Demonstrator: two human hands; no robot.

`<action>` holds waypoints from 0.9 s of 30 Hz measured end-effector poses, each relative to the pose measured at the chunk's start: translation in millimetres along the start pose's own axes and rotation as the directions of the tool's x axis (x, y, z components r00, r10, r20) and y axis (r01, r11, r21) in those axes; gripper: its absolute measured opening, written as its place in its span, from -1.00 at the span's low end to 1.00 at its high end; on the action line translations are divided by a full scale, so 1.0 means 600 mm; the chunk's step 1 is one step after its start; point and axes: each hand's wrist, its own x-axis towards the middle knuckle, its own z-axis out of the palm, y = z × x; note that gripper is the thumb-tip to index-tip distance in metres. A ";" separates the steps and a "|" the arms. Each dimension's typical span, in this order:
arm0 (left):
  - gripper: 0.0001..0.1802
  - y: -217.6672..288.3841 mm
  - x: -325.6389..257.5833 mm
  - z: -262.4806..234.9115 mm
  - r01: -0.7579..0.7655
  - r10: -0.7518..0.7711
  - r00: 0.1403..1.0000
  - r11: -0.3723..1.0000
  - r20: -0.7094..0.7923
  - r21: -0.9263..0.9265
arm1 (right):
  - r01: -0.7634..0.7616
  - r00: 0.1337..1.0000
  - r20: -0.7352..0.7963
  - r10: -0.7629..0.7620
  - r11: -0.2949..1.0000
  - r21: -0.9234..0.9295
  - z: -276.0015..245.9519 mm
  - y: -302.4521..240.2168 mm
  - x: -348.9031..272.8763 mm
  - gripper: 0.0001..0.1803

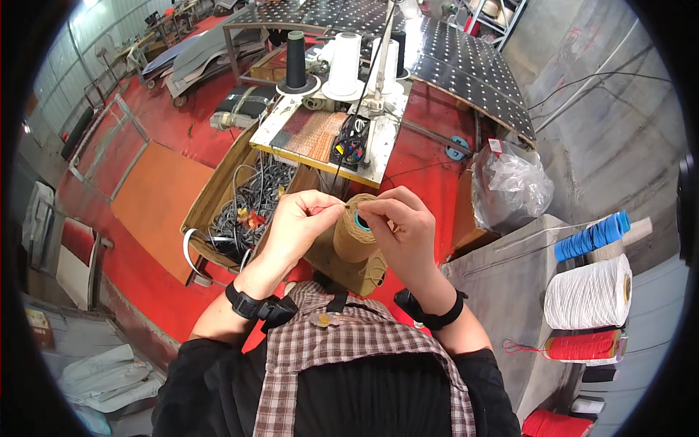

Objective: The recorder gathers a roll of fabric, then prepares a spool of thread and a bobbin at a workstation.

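Observation:
Right above a large cone of tan twine (354,244), my two hands meet with their fingertips almost touching. My left hand (306,218) pinches thumb against forefinger on what looks like a thin strand of the twine. From the other side my right hand (404,229) is closed in a similar pinch at the same strand, its fingers over the cone's blue core. The strand is very fine and mostly covered by the fingers. A loose loop of tan twine (376,269) lies beside the cone's lower right.
Ahead stands a small machine table (320,166) bearing black and white thread cones (344,65). A wooden box (191,227) of tangled grey cords is left. On the right ledge lie blue (591,237), white (586,295) and red spools (582,346). A clear plastic bag (513,182) stands beyond.

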 end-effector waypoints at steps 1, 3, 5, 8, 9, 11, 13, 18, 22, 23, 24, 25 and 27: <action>-0.94 -0.001 -0.001 0.000 0.012 -0.012 1.000 1.000 0.009 0.004 | 0.015 1.000 -0.003 -0.015 1.000 -0.001 0.003 -0.001 0.002 -0.90; -0.93 -0.002 -0.004 0.000 0.027 -0.027 0.999 1.000 0.018 0.009 | 0.031 1.000 -0.003 -0.031 1.000 0.008 0.010 0.002 0.004 -0.91; -0.92 -0.004 -0.005 0.001 0.019 -0.018 0.999 1.000 0.044 -0.010 | 0.029 0.999 0.019 -0.030 0.999 0.034 0.016 0.006 0.005 -0.91; -0.90 -0.001 -0.005 0.003 0.042 -0.040 0.997 0.998 0.061 -0.042 | -0.082 0.995 0.060 0.076 0.992 0.100 0.019 0.004 0.004 -0.91; -0.90 -0.001 -0.004 0.002 0.044 -0.042 0.997 0.998 0.059 -0.041 | -0.083 0.995 0.062 0.077 0.991 0.102 0.020 0.006 0.004 -0.91; -0.89 -0.001 -0.002 0.000 0.077 -0.070 0.993 0.995 0.099 -0.069 | -0.106 0.993 0.063 0.097 0.982 0.155 0.022 0.011 0.004 -0.90; -0.89 0.002 -0.002 -0.001 0.083 -0.075 0.991 0.993 0.107 -0.080 | -0.106 0.993 0.063 0.097 0.983 0.151 0.021 0.012 0.006 -0.91; -0.88 0.016 -0.002 -0.003 0.090 -0.079 0.988 0.993 0.135 -0.081 | -0.105 0.993 0.065 0.097 0.986 0.130 0.018 0.011 0.009 -0.92; -0.89 0.010 -0.003 -0.004 0.089 -0.076 0.988 0.992 0.138 -0.090 | -0.124 0.990 0.076 0.115 0.985 0.122 0.018 0.002 0.010 -0.92; -0.89 0.008 -0.003 -0.005 0.076 -0.069 0.989 0.996 0.129 -0.052 | -0.151 0.986 0.092 0.141 0.982 0.113 0.018 -0.001 0.010 -0.92; -0.89 0.009 -0.003 -0.005 0.076 -0.069 0.989 0.996 0.129 -0.052 | -0.151 0.986 0.092 0.141 0.982 0.114 0.018 0.000 0.009 -0.92; -0.89 0.009 -0.004 -0.004 0.052 -0.051 0.992 0.999 0.112 -0.011 | -0.138 0.987 0.095 0.130 0.987 0.082 0.018 0.000 0.009 -0.93; -0.89 0.012 -0.004 -0.007 0.029 -0.032 0.995 0.999 0.095 0.030 | -0.125 0.988 0.098 0.120 0.991 0.051 0.014 0.004 0.008 -0.94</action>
